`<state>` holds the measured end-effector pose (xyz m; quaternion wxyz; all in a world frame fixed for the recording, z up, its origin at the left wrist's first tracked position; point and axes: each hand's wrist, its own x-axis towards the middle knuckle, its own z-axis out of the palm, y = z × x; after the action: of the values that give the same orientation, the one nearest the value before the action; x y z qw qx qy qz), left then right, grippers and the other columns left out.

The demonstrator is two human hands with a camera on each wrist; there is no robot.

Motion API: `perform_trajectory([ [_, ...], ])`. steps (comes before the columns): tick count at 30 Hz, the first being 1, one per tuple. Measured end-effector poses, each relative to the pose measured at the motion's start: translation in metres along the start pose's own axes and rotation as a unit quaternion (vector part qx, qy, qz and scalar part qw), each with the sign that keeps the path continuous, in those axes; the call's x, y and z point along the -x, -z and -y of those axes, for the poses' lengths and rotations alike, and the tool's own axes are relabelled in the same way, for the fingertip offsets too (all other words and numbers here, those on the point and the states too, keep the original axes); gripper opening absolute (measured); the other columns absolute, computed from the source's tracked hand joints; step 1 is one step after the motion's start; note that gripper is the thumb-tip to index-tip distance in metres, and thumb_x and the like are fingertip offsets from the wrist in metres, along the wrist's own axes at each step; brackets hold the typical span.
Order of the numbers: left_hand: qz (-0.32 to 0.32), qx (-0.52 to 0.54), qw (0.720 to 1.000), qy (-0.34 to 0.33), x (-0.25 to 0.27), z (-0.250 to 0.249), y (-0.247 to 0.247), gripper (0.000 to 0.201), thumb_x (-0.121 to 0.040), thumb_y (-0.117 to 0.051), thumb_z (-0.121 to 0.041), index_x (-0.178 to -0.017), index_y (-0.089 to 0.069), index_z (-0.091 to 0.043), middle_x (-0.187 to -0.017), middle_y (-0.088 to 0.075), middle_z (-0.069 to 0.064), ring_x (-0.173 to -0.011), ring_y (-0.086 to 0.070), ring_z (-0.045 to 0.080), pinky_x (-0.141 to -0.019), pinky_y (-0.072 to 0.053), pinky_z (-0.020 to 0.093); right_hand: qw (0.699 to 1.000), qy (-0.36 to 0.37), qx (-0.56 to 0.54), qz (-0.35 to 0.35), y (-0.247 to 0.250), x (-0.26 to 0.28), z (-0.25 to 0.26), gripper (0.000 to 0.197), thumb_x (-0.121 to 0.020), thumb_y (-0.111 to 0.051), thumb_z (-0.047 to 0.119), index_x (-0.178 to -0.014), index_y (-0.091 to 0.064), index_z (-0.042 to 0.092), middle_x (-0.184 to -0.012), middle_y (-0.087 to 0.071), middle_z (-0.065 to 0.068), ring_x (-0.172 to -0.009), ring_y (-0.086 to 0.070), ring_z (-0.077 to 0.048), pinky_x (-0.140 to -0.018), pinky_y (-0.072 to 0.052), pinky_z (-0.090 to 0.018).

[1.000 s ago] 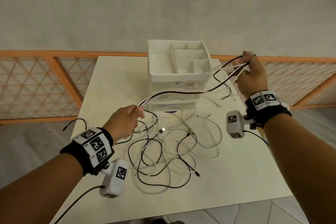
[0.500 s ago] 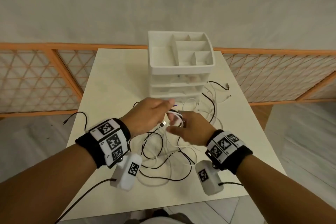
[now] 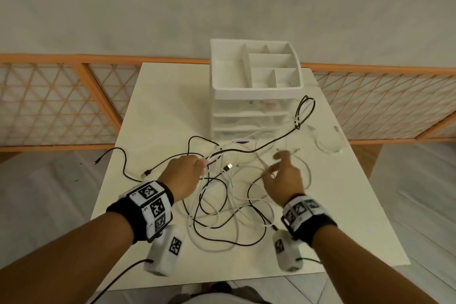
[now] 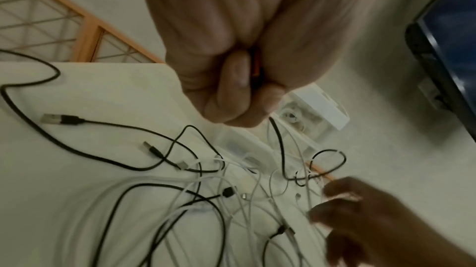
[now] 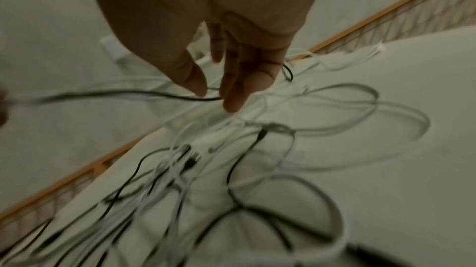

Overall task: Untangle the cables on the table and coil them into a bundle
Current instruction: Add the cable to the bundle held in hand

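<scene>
A tangle of black and white cables lies across the middle of the white table. My left hand sits at the tangle's left edge and grips a few strands in a closed fist. From it a black cable runs right to a loop beside the organizer. My right hand hovers over the tangle's right side with fingers spread and holds nothing. In the blurred right wrist view its fingers hang relaxed above a black strand.
A white drawer organizer with an open compartment tray on top stands at the back of the table. Loose black cable ends trail over the left table edge; white ones lie at right. An orange lattice fence runs behind. A dark screen hangs on the wall.
My right hand let go of the strands it held up at the right, swung in to the left hand, then drew back over the tangle. The left hand kept its grip.
</scene>
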<state>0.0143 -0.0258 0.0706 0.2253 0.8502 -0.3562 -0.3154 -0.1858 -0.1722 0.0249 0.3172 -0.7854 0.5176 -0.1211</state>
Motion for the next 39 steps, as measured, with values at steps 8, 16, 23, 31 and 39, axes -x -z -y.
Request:
perform_trajectory([
  [8, 0.004, 0.224, 0.973, -0.05, 0.003, -0.039, 0.02, 0.04, -0.097, -0.055, -0.041, -0.071, -0.042, -0.014, -0.056, -0.041, 0.001, -0.048, -0.04, 0.02, -0.042, -0.032, 0.024, 0.969, 0.026, 0.104, 0.221, -0.057, 0.003, 0.009, 0.027, -0.09, -0.059, 0.038, -0.116, -0.065, 0.034, -0.1, -0.069, 0.001, -0.097, -0.066, -0.024, -0.088, -0.056, -0.039],
  [16, -0.047, 0.324, 0.933, -0.15, -0.004, -0.072, 0.051, 0.023, -0.106, -0.043, -0.027, -0.088, -0.053, -0.016, -0.096, -0.077, -0.002, -0.052, -0.046, 0.016, -0.043, -0.039, 0.027, 0.949, 0.305, 0.062, 0.052, 0.065, -0.005, 0.092, 0.021, -0.095, -0.06, 0.042, -0.099, -0.075, 0.029, -0.084, -0.073, 0.012, -0.074, -0.062, -0.013, -0.069, -0.051, -0.034],
  [23, -0.024, 0.276, 0.952, -0.129, -0.013, -0.069, 0.039, 0.03, -0.105, -0.042, -0.032, -0.08, -0.045, -0.016, -0.066, -0.051, 0.002, -0.052, -0.035, 0.014, -0.048, -0.028, 0.026, 0.937, 0.324, -0.047, -0.125, 0.135, -0.006, 0.126, 0.016, -0.089, -0.07, 0.03, -0.09, -0.08, 0.018, -0.079, -0.074, -0.001, -0.071, -0.064, -0.017, -0.07, -0.053, -0.031],
  [31, -0.032, 0.277, 0.957, -0.082, -0.017, -0.036, 0.048, 0.031, -0.104, -0.045, -0.031, -0.079, -0.054, -0.016, -0.07, -0.051, -0.003, -0.055, -0.043, 0.006, -0.048, -0.032, 0.022, 0.962, 0.147, -0.047, -0.225, 0.136, -0.037, 0.068, 0.014, -0.09, -0.069, 0.025, -0.093, -0.079, 0.016, -0.085, -0.074, 0.001, -0.076, -0.063, -0.014, -0.079, -0.05, -0.027],
  [39, -0.048, 0.378, 0.918, -0.112, -0.009, -0.027, 0.084, 0.034, -0.101, -0.054, -0.032, -0.081, -0.067, -0.009, -0.071, -0.048, 0.002, -0.053, -0.046, 0.012, -0.063, -0.046, 0.03, 0.965, -0.257, 0.022, -0.043, 0.058, -0.026, -0.054, 0.035, -0.093, -0.06, 0.04, -0.093, -0.078, 0.01, -0.102, -0.073, -0.017, -0.1, -0.067, -0.04, -0.093, -0.053, -0.04],
])
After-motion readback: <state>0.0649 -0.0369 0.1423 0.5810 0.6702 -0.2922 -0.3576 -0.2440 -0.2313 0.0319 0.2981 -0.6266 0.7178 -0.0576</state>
